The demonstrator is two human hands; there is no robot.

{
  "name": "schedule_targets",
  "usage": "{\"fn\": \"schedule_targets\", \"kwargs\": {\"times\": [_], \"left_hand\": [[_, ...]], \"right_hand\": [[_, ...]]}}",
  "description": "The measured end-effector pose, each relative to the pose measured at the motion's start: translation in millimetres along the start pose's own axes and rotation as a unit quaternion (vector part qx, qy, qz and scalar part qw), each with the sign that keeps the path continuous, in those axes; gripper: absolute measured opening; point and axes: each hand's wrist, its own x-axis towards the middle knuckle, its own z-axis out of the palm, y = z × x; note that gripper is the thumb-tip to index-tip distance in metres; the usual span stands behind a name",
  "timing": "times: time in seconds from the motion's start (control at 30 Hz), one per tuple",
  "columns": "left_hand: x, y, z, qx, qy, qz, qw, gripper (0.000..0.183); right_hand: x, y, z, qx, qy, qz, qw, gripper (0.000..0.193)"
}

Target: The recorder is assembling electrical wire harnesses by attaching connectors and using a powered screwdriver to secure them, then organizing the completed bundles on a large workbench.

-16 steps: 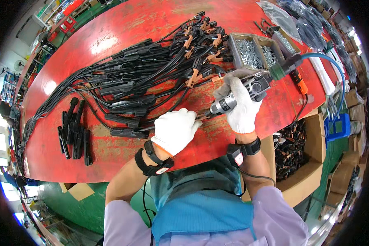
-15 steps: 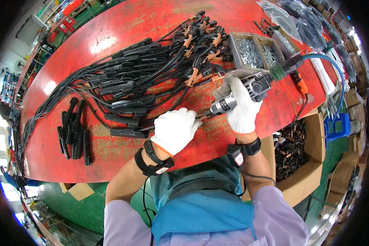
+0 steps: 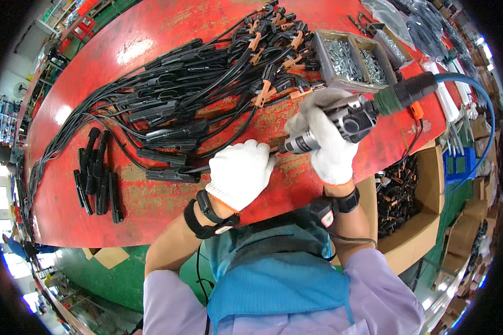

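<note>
In white gloves, both my hands meet over the red table's near part. My right hand [image 3: 325, 137] is wrapped round a silver and black air screwdriver [image 3: 349, 124], its nose pointing left. A blue air hose [image 3: 472, 84] runs from its back end. My left hand [image 3: 241, 172] is closed on a black cable [image 3: 203, 168] that enters from the left. A small copper-coloured end peeks out beside its fingertips, touching or very near the driver's tip; most of it is hidden by the glove. A black plastic handle [image 3: 173, 176] lies left of that hand.
Black cables with black handles [image 3: 167, 131] and copper-coloured clamp jaws [image 3: 262, 94] are heaped across the table. Loose black handles [image 3: 99, 170] lie at left. A divided bin of screws [image 3: 341, 58] stands behind my right hand. A cardboard box [image 3: 413, 237] of clamp parts sits at right.
The screwdriver has tilted and shifted slightly left and down, its tip now closer to my left hand's fingertips. The hose end has swung a little to the right. My left hand has barely moved.
</note>
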Motion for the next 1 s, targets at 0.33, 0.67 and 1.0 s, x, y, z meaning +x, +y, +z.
{"fn": "schedule_targets", "kwargs": {"times": [0.33, 0.67, 1.0], "left_hand": [[1.2, 0.2, 0.0, -0.001, 0.003, 0.005, 1.0, 0.023], [-1.9, -1.8, -0.7, -0.008, -0.004, 0.001, 1.0, 0.024], [-0.1, -1.6, -0.6, -0.021, 0.003, -0.006, 1.0, 0.023]], "right_hand": [[3.0, 10.5, -2.1, -0.003, 0.0, 0.021, 1.0, 0.005], [3.9, -3.1, 3.2, 0.06, 0.063, 0.0, 0.996, 0.009], [3.6, -4.2, 6.5, -0.015, -0.045, 0.007, 0.999, 0.011]]}}
